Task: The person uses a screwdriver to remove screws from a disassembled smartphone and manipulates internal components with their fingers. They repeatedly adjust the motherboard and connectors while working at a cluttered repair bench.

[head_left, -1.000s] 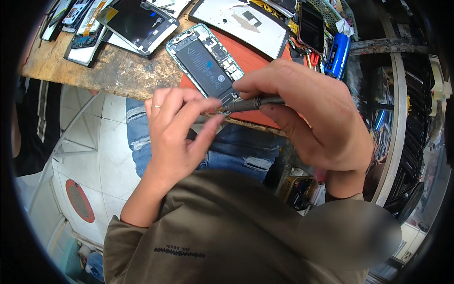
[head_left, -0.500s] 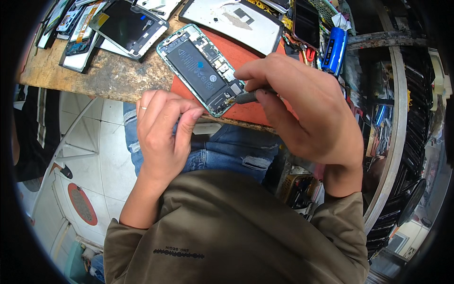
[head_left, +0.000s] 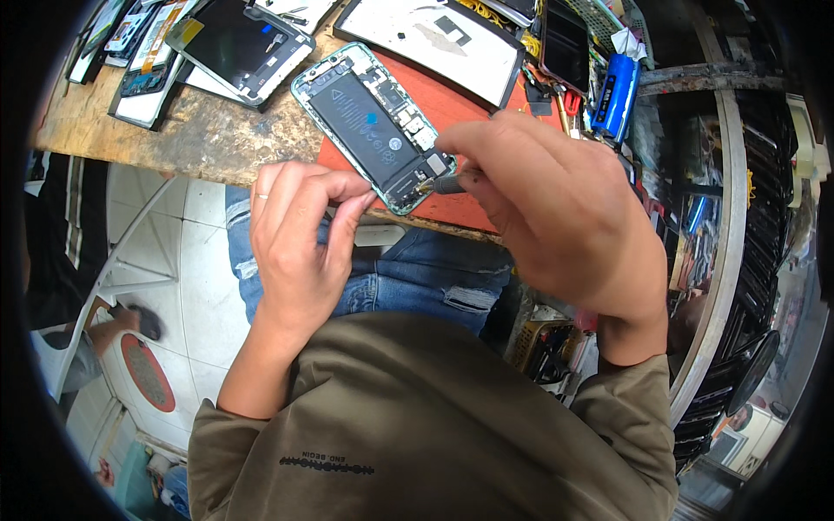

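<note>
An opened smartphone [head_left: 372, 127] with a green frame and black battery lies on a red mat [head_left: 452, 104] at the edge of a worn wooden bench [head_left: 217, 139]. My right hand [head_left: 556, 208] is closed on a thin grey tool [head_left: 447, 184], perhaps a screwdriver, whose tip rests at the phone's lower end. My left hand [head_left: 300, 234] sits just below the phone's near corner, fingers curled and pinched together; whether it holds anything is hidden.
Detached phone screens [head_left: 239, 39] and other phone parts [head_left: 143, 52] lie on the bench's far left. A white-backed panel [head_left: 434, 35] lies behind the mat. A blue cylinder [head_left: 615, 95] and cluttered tools sit at the right. Tiled floor and a white stool frame [head_left: 113, 278] are below left.
The tool has left the grip of both hands and is now in my right hand alone, its tip at the phone's lower end. My left hand has drawn back under the phone's corner.
</note>
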The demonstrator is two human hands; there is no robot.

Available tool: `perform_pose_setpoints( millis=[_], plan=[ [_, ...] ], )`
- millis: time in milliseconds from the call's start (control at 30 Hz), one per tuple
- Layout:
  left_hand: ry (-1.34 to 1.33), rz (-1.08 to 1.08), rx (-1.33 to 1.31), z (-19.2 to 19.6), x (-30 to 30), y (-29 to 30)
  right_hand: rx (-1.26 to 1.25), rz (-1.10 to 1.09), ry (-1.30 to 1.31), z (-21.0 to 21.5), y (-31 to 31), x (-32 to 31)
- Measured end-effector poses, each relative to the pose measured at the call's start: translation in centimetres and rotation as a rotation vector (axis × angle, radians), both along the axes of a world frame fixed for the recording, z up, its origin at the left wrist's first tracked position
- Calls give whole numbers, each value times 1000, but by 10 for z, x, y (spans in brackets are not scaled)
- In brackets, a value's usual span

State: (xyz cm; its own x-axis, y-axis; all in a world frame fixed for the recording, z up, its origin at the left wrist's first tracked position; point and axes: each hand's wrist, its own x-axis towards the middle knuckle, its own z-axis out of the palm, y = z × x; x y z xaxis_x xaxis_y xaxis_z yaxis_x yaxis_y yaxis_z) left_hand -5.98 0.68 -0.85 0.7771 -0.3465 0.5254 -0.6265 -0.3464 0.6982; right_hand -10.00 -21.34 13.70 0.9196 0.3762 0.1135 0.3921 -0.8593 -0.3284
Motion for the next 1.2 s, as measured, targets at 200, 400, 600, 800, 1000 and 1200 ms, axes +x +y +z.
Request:
perform_pose_setpoints(
  millis=[200, 400, 600, 800, 1000, 1200],
  plan=[
    [-38, 13, -5, -1, 0, -2, -64, 39, 34, 9, 8, -5],
    [-80, 18, 4, -4, 1, -3, -96, 29, 46, 9, 7, -3],
    [-105, 27, 1, -6, 1, -3, -165, 128, 119, 22, 5, -1],
    [-104, 34, 12, -6, 1, -4, -160, 125, 118, 25, 1, 4],
    [-107, 25, 35, -5, 2, -3, -140, 87, 145, 24, -3, 4],
    [-97, 25, 42, -5, 1, -4, -89, 29, 142, 17, -2, 2]
  ],
)
